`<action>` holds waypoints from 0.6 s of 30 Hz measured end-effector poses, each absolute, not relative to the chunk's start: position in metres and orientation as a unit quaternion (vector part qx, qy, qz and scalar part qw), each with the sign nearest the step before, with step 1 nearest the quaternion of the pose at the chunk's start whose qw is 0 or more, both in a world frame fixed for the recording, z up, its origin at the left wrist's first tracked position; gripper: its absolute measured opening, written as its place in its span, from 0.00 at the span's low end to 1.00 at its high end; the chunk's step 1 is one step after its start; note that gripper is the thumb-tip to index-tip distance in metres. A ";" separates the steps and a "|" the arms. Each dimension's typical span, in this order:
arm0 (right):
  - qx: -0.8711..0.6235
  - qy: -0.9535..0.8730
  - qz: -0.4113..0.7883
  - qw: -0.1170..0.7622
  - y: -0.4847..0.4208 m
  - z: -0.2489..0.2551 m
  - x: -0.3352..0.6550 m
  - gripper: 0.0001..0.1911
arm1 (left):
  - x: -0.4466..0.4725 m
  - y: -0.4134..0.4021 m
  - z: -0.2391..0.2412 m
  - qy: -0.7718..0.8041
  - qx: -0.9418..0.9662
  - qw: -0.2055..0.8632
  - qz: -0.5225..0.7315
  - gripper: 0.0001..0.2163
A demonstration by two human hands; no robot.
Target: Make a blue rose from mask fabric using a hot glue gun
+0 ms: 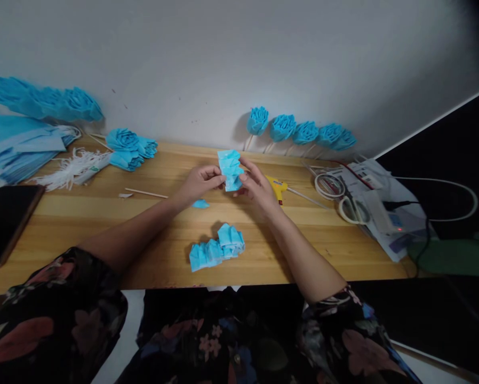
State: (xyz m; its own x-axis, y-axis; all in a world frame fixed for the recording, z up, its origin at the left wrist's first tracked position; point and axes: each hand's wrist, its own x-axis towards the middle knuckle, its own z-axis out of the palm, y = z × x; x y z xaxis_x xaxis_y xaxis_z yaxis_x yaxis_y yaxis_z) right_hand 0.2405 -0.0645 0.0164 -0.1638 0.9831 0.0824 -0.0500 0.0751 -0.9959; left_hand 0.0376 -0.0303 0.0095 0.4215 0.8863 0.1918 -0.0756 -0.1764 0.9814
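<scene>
Holding a pleated blue strip above the bench, at the centre of your view, you have both hands closed on it. Your left hand pinches its left edge between thumb and fingertips; your right hand curls around its right edge, thumb in front. Gripping both sides probably keeps the pleats spread and the soft material from sagging.

From that strip, at 6 o'clock, a folded blue bundle rests on the bench, likely kept near you for easy reach. At 2 o'clock, five blue flowers appear to lean on the wall, perhaps so their heads stay uncrushed. Just past your right hand, towards 4 o'clock, lies a yellow glue gun, also handy. Between 8 and 9 o'clock lies a thin stick.

The only container-like thing is a see-through wrap at 9 o'clock, apparently gathering white cords; you cannot tell whether it is sealed.
</scene>
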 end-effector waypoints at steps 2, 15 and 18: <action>-0.415 -0.559 0.533 0.481 -0.065 0.015 0.239 0.38 | 0.038 -0.031 0.009 0.316 0.639 0.554 0.429 0.17; -0.432 -0.601 0.485 0.466 -0.060 0.007 0.238 0.32 | 0.039 -0.032 0.008 0.322 0.666 0.548 0.391 0.15; -0.444 -0.601 0.467 0.473 -0.059 0.008 0.239 0.31 | 0.038 -0.033 0.010 0.319 0.666 0.551 0.388 0.14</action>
